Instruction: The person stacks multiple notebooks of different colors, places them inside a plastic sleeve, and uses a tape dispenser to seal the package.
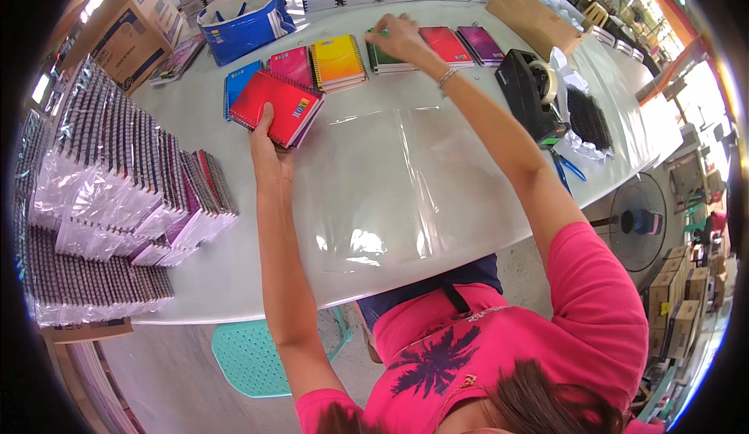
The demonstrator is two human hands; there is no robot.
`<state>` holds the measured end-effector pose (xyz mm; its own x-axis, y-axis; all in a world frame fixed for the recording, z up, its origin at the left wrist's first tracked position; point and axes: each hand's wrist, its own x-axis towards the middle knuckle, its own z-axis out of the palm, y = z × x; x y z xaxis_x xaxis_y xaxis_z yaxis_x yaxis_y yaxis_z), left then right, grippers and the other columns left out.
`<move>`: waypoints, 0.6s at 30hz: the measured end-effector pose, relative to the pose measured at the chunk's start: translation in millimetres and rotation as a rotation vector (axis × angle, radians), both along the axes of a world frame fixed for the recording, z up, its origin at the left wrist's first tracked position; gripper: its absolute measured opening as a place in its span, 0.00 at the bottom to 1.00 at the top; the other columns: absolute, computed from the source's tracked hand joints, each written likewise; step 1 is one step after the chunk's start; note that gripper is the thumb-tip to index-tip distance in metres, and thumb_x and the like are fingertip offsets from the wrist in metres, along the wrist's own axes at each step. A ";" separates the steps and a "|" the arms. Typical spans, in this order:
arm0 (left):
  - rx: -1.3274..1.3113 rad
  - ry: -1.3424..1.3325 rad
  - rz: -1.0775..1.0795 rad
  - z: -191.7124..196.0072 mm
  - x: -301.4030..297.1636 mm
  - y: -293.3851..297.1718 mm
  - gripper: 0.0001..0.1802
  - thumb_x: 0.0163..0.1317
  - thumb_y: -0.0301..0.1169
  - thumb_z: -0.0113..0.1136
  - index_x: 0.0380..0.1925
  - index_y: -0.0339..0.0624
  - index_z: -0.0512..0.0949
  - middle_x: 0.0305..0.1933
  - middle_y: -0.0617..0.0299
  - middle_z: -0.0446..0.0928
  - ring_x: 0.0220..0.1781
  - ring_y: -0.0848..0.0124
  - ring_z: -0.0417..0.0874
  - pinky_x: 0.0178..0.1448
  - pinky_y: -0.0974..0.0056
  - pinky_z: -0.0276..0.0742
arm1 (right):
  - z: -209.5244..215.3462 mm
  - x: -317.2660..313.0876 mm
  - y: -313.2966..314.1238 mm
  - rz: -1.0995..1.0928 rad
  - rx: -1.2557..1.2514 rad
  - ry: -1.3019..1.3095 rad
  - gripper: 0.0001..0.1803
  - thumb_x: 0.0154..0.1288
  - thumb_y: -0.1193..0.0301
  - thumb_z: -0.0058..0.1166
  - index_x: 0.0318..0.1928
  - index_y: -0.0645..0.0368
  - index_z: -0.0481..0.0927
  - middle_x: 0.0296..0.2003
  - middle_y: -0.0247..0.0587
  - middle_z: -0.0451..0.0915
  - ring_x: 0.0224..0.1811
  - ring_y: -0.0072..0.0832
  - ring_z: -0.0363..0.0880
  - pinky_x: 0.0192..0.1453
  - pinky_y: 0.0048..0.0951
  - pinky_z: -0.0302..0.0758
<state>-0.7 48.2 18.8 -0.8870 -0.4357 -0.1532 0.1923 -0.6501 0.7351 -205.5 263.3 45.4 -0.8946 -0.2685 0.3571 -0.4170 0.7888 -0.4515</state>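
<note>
My left hand (273, 139) grips a small spiral notebook with a red cover (275, 106), tilted, with a purple edge showing beneath it. The thumb lies across the cover. Stretched out to the far side, my right hand (402, 40) has its fingers bent over the top of a green notebook (384, 61) and closed at its edge; the fingertips are partly hidden. Left of it lie a yellow notebook pile (339, 58), a pink notebook (290, 64) and a blue notebook (238, 83). To its right are a red notebook pile (447, 44) and a purple one (480, 45).
Plastic-wrapped notebook stacks (117, 168) rise at the left. A blue bag (248, 24) and cardboard boxes (129, 36) stand behind. Right are a black tape dispenser (527, 94), blue-handled pliers (568, 170) and an open carton (538, 16). Clear plastic sheet (382, 192) covers the table's middle.
</note>
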 end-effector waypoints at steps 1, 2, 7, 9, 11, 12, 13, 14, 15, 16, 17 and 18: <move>-0.006 0.004 0.013 -3.4 -6.1 0.9 0.27 0.63 0.36 0.63 0.59 0.43 0.66 0.54 0.58 0.76 0.52 0.66 0.81 0.52 0.57 0.81 | -4.0 -20.2 20.9 -0.030 0.090 0.046 0.28 0.56 0.46 0.60 0.44 0.58 0.81 0.50 0.65 0.73 0.56 0.58 0.67 0.58 0.53 0.69; 0.011 0.026 -0.019 -9.3 -11.7 0.9 0.27 0.63 0.36 0.63 0.59 0.43 0.66 0.54 0.58 0.76 0.52 0.66 0.81 0.52 0.57 0.81 | -10.3 -30.7 36.1 -0.037 0.113 0.040 0.28 0.57 0.46 0.60 0.45 0.58 0.81 0.50 0.65 0.72 0.56 0.58 0.67 0.58 0.54 0.69; 0.029 0.040 0.015 -25.8 -5.2 -18.9 0.28 0.62 0.36 0.64 0.59 0.44 0.65 0.55 0.59 0.76 0.52 0.66 0.81 0.52 0.56 0.81 | -39.2 -0.1 9.5 -0.006 0.093 0.140 0.26 0.61 0.47 0.56 0.45 0.57 0.78 0.48 0.61 0.70 0.53 0.56 0.67 0.53 0.57 0.69; -0.005 0.024 0.002 -20.1 -5.2 -7.5 0.29 0.62 0.36 0.64 0.60 0.43 0.65 0.55 0.59 0.75 0.53 0.66 0.81 0.52 0.56 0.81 | -51.7 13.1 18.0 -0.014 0.096 0.285 0.24 0.64 0.48 0.54 0.46 0.56 0.78 0.47 0.56 0.70 0.51 0.53 0.68 0.54 0.55 0.67; -0.020 0.012 -0.012 -15.9 -4.5 -0.1 0.29 0.62 0.37 0.64 0.60 0.43 0.65 0.55 0.59 0.76 0.52 0.66 0.81 0.52 0.57 0.81 | -58.1 23.0 23.0 -0.011 0.089 0.364 0.23 0.66 0.49 0.51 0.46 0.55 0.77 0.47 0.52 0.70 0.50 0.50 0.68 0.54 0.53 0.66; -0.018 0.009 -0.018 -14.8 -3.8 1.7 0.29 0.62 0.37 0.64 0.60 0.43 0.65 0.54 0.59 0.76 0.52 0.66 0.81 0.52 0.57 0.81 | -59.4 27.4 23.5 -0.005 0.079 0.371 0.22 0.67 0.50 0.50 0.46 0.55 0.77 0.48 0.51 0.70 0.50 0.48 0.68 0.55 0.52 0.65; -0.017 0.004 -0.023 -14.4 -2.6 4.0 0.28 0.62 0.37 0.64 0.59 0.43 0.66 0.54 0.59 0.76 0.52 0.66 0.81 0.52 0.57 0.81 | -60.4 30.8 22.9 0.002 0.068 0.376 0.21 0.67 0.51 0.50 0.46 0.55 0.77 0.48 0.49 0.70 0.50 0.47 0.68 0.56 0.52 0.64; -0.005 0.000 -0.081 -13.5 -3.3 9.0 0.28 0.62 0.37 0.64 0.59 0.43 0.66 0.54 0.60 0.76 0.52 0.66 0.81 0.52 0.58 0.81 | -61.1 30.6 25.5 0.002 0.074 0.401 0.21 0.68 0.51 0.49 0.47 0.54 0.77 0.49 0.48 0.70 0.50 0.46 0.68 0.56 0.51 0.63; 0.007 -0.005 -0.137 -13.2 -3.4 14.5 0.28 0.62 0.37 0.64 0.59 0.43 0.66 0.54 0.60 0.76 0.51 0.66 0.81 0.52 0.58 0.81 | -62.3 30.8 27.4 0.003 0.080 0.426 0.21 0.68 0.51 0.49 0.47 0.54 0.77 0.49 0.47 0.70 0.51 0.45 0.68 0.57 0.50 0.62; 0.018 -0.010 -0.193 -13.3 -3.2 20.7 0.27 0.62 0.37 0.64 0.59 0.43 0.67 0.54 0.60 0.77 0.51 0.67 0.81 0.53 0.59 0.81 | -63.2 30.6 29.1 0.005 0.086 0.450 0.21 0.68 0.51 0.49 0.47 0.54 0.77 0.50 0.46 0.70 0.52 0.44 0.68 0.58 0.50 0.62; 0.025 -0.036 -0.244 -10.9 -1.0 28.2 0.26 0.61 0.37 0.65 0.57 0.42 0.69 0.52 0.60 0.78 0.51 0.67 0.81 0.54 0.59 0.80 | -63.0 30.2 29.3 0.035 0.064 0.472 0.21 0.68 0.51 0.49 0.48 0.54 0.77 0.50 0.46 0.70 0.53 0.44 0.68 0.58 0.50 0.62; 0.031 -0.064 -0.296 -7.4 2.3 38.1 0.25 0.60 0.38 0.66 0.55 0.41 0.71 0.51 0.60 0.79 0.51 0.68 0.82 0.55 0.58 0.79 | -62.7 30.0 30.5 0.065 0.042 0.492 0.22 0.68 0.50 0.49 0.49 0.54 0.76 0.50 0.45 0.70 0.54 0.43 0.68 0.59 0.50 0.62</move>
<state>1.6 86.3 11.4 -0.9627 -0.1541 -0.2225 -0.0551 -0.6935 0.7184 -175.5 293.8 -17.3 -0.6039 -0.3413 0.7203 -0.6212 0.7677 -0.1571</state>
